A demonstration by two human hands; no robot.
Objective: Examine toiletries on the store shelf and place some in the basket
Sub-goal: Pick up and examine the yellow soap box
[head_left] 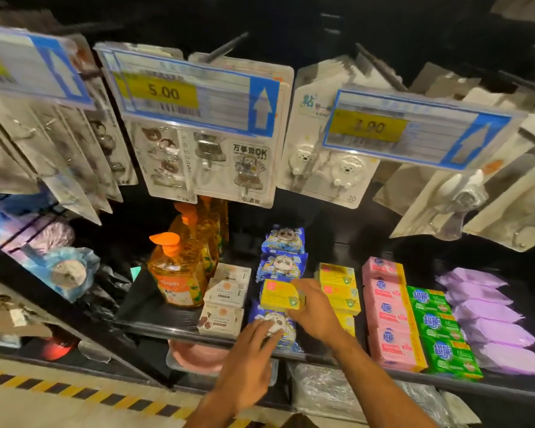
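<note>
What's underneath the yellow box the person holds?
A row of blue packets runs beneath the yellow box, held by the right hand. What lies directly under it is hidden.

1. Left hand point(247, 359): palm down, back of the hand facing the camera, fingers point(267, 330) extended forward and held close together.
2. Left fingertips rest on top of a pack point(286, 327); they do not wrap around it.
3. Left forearm point(210, 409): bare, runs from the bottom edge up and slightly right to the wrist.
4. Right hand point(314, 310): ahead of the left hand and just to its right, palm down, pointing left.
5. Right fingers point(300, 284) curl over a box point(277, 295) and grip its right end.
6. Right forearm point(374, 372): bare, runs from the lower right up and left.
7. The hands are near each other but apart.
</note>
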